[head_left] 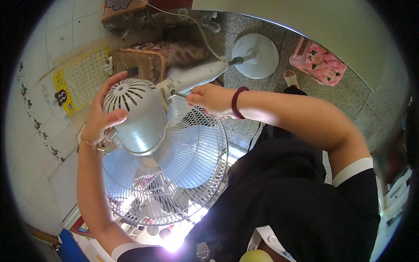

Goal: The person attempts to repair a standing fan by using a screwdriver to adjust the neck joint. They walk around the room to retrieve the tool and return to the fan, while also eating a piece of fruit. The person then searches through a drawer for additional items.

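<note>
A standing fan with a rounded, slotted motor housing is in front of me. My left hand is wrapped round the housing's left side, thumb on its front and fingers over the top. My right hand is closed round a screwdriver, whose handle is hidden in the fist. The thin metal shaft points left and its tip meets the fan's neck joint. Below the housing spread the wire cage and pale blue blades. The white pole runs away to a round base.
A pale panel with a bright edge spans the upper right. Near it, a pink flowered stool stands on the speckled floor. A white cord runs behind the pole. The tiled wall at left bears a yellow chart.
</note>
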`<action>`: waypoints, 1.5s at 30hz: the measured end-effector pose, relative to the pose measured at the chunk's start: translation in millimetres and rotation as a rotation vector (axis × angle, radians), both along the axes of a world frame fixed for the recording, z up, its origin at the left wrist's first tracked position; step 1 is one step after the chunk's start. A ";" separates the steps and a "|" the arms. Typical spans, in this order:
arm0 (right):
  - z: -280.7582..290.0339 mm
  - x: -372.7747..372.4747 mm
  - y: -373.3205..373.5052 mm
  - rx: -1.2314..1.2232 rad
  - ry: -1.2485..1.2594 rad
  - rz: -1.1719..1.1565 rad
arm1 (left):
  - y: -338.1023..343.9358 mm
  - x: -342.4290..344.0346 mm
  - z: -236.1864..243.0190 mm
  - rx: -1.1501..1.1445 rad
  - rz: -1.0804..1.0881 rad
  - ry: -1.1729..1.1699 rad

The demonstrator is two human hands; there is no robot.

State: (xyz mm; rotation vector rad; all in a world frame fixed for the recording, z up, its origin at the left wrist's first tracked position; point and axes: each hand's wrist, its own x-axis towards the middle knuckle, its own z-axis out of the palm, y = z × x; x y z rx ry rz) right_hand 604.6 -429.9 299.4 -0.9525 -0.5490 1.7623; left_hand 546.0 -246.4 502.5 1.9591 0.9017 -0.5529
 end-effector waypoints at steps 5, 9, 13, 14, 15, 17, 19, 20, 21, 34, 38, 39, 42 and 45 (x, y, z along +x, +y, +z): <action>1.5 -8.5 2.0 0.081 -0.463 -0.091 | 6.6 -4.3 -0.8 0.025 0.010 0.010; 8.4 1.6 -1.5 0.201 -0.847 -0.040 | 6.8 -4.3 -0.9 0.053 -0.019 0.012; 28.4 14.0 1.9 0.362 -1.260 0.041 | 9.0 -1.5 0.2 0.065 -0.014 0.061; 31.9 13.8 1.6 0.388 -1.365 0.070 | 8.4 1.5 1.4 0.068 -0.020 0.073; 36.1 12.8 0.2 0.414 -1.469 0.101 | 7.0 3.0 3.4 0.072 -0.026 0.085; 40.7 6.8 -2.6 0.507 -1.718 0.106 | 5.7 4.1 2.7 0.051 -0.005 0.074; 36.6 3.4 -6.0 0.535 -1.792 0.031 | 5.4 4.7 1.7 0.043 0.015 0.075; 32.6 1.2 -7.7 0.548 -1.828 -0.006 | 6.0 5.1 1.8 0.045 0.026 0.080; 24.4 -0.6 -9.6 0.568 -1.832 -0.141 | 7.4 4.9 1.9 0.047 0.036 0.086; 12.2 -18.1 -11.2 -0.187 0.613 -0.007 | 3.9 -7.0 2.0 0.048 0.080 0.072; 3.1 -4.1 -2.1 -0.020 0.163 0.021 | 5.2 3.9 2.4 0.041 0.004 0.074; 5.1 -3.4 -2.3 0.023 -0.170 -0.121 | 4.0 5.1 2.5 0.031 0.015 0.076; 12.1 0.9 -14.1 0.222 -1.059 -0.278 | 5.1 -2.6 2.5 0.014 0.087 0.077; 2.8 -6.6 -27.4 0.545 -1.781 -0.412 | 4.8 -9.8 -0.3 -0.011 0.171 0.072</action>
